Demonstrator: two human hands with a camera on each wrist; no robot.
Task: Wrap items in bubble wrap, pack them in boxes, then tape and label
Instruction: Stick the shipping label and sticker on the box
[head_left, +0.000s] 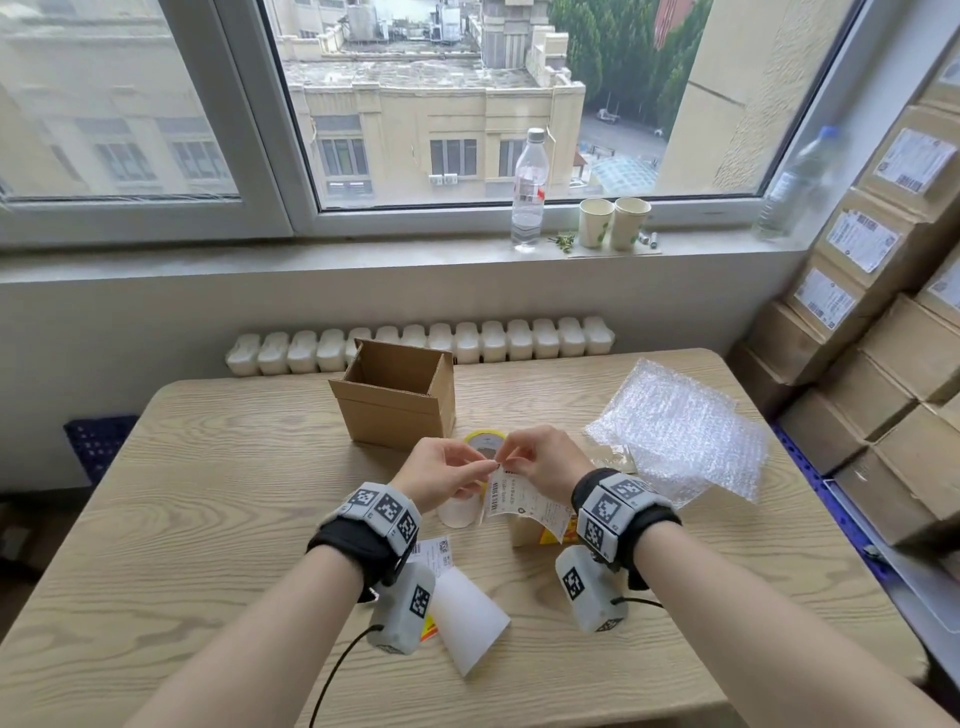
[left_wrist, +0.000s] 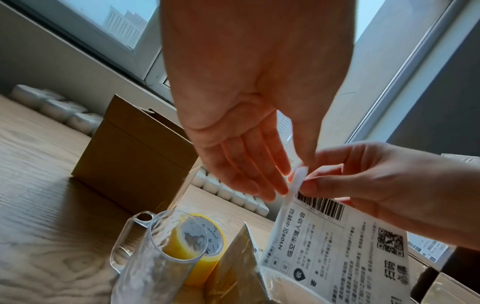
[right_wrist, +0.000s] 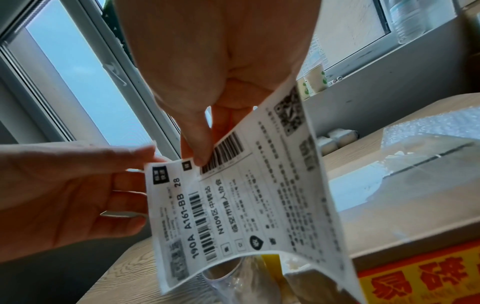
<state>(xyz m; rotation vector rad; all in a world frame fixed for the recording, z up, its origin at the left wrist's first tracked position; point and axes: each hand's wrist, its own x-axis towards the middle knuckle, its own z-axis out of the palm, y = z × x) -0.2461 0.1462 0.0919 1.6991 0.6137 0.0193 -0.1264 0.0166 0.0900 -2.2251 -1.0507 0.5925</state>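
Two hands peel a shipping label above a wooden table.

The shipping label (head_left: 524, 501), printed with barcodes and a QR code, hangs in the air over the middle of the table (head_left: 208, 467). The right hand (head_left: 545, 460) pinches its top edge by the barcode with thumb and forefinger; the left hand (head_left: 441, 467) pinches the top corner just beside it, other fingers straight, apparently separating the label from its backing. Below them stand a clear glass mug (left_wrist: 155, 253) and a roll of yellow tape (left_wrist: 205, 246), neither wrapped. Further back an open cardboard box (head_left: 395, 400) shows nothing inside. A bubble wrap sheet (head_left: 680, 431) lies flat to the right. Judging by this, wrapping, packing, taping and labelling all remain to be done.
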